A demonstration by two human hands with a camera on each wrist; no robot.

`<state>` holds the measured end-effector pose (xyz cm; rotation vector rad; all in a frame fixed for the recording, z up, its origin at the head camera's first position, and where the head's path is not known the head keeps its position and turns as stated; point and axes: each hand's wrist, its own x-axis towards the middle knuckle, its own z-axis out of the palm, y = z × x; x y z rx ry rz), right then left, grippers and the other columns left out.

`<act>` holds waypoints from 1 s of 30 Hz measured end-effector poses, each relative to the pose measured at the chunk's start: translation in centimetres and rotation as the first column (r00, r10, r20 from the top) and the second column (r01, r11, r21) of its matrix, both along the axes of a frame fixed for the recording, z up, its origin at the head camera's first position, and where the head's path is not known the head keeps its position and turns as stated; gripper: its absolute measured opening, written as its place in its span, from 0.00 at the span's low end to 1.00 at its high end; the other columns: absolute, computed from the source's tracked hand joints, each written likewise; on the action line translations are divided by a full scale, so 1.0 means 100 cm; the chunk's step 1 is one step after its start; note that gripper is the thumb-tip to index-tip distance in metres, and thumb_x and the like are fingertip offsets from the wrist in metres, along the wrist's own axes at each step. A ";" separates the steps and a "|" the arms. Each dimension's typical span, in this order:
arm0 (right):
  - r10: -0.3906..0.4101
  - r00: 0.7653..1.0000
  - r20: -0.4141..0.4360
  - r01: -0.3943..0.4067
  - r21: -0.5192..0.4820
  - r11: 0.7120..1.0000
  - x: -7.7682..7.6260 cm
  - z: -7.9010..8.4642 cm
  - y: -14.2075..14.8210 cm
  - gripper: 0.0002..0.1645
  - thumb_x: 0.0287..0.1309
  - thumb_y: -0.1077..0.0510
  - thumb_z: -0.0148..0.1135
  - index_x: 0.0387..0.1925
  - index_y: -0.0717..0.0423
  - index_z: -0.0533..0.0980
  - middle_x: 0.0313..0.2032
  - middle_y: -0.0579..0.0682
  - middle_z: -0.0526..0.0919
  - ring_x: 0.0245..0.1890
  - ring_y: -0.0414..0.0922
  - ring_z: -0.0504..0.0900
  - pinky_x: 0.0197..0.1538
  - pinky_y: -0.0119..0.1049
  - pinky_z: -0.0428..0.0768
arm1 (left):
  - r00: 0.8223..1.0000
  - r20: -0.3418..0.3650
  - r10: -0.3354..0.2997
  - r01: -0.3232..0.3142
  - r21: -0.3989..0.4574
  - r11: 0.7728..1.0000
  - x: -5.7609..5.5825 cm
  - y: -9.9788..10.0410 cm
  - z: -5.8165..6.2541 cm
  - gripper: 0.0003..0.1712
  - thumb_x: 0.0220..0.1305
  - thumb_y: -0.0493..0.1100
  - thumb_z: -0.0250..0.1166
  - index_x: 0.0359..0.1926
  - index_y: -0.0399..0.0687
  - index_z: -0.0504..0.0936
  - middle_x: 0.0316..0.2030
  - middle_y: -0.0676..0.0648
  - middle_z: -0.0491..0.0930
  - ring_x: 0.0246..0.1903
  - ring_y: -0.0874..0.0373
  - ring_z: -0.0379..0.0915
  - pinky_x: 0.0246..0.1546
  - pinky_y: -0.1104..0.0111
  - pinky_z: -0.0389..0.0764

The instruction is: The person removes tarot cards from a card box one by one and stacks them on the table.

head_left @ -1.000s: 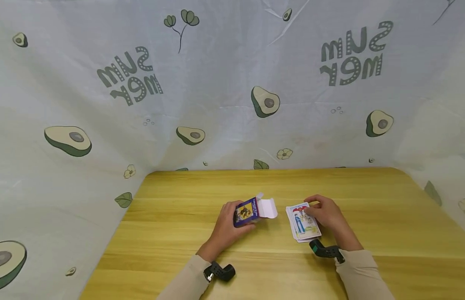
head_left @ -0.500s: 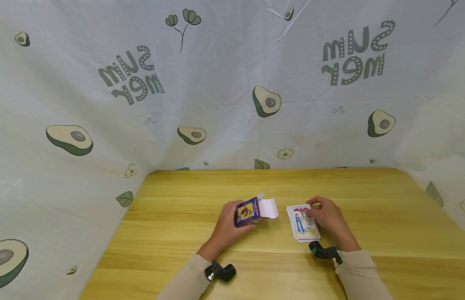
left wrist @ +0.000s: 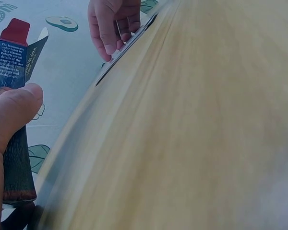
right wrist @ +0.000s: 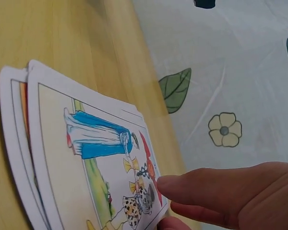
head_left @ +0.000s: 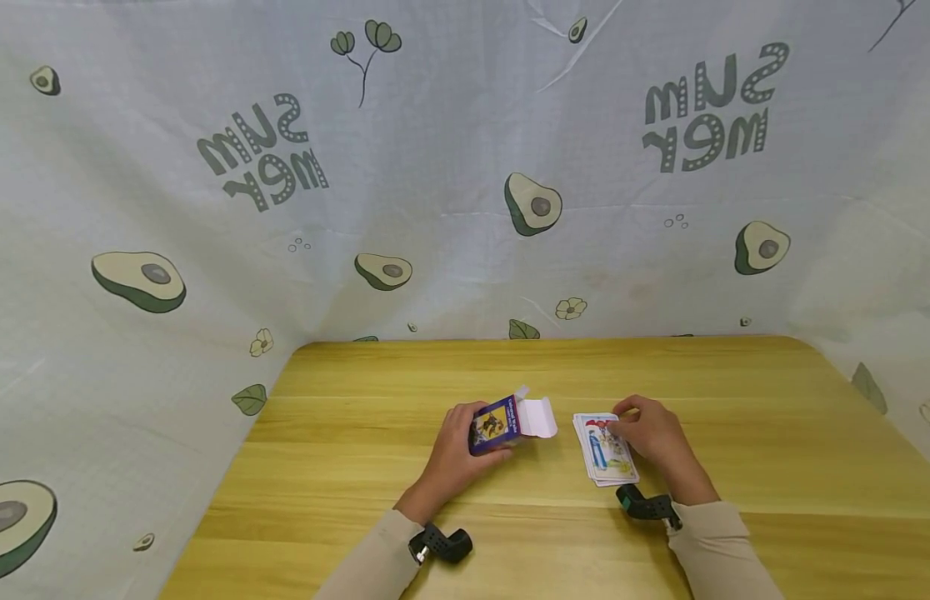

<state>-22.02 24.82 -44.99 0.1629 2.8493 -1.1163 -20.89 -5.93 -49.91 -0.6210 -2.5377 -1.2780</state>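
Note:
My left hand point(head_left: 452, 457) grips a blue tarot card box point(head_left: 493, 425) just above the table, thumb on the near side. Its white end flap point(head_left: 537, 417) hangs open toward the right; in the left wrist view the box's lettered side point(left wrist: 10, 62) and a red tab show. Right of the box lies a slightly uneven stack of tarot cards point(head_left: 602, 454), face up. My right hand point(head_left: 655, 431) pinches the far right corner of the stack. In the right wrist view, the thumb point(right wrist: 170, 184) touches the top card, with fingers at its edge, partly hidden.
The wooden table point(head_left: 405, 375) runs back to a pale curtain point(head_left: 435, 167) printed with avocados. Black wrist cameras are strapped on both wrists, the right one point(head_left: 645, 504) close to the near edge of the cards.
My right hand has slid slightly toward me, and the top cards have shifted nearer with it, lying more evenly on the stack. The left hand and the box stay put.

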 end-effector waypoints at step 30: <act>0.130 0.985 0.115 -0.158 0.291 0.944 0.026 0.023 -0.039 0.59 0.37 0.45 0.78 0.63 0.70 0.57 0.45 0.72 0.62 0.44 0.67 0.62 0.38 0.56 0.72 | 1.000 0.026 0.014 -0.014 -0.006 1.000 0.000 0.001 0.002 0.43 0.50 0.59 0.74 0.63 0.50 0.67 0.50 0.52 0.71 0.46 0.60 0.64 0.47 0.66 0.70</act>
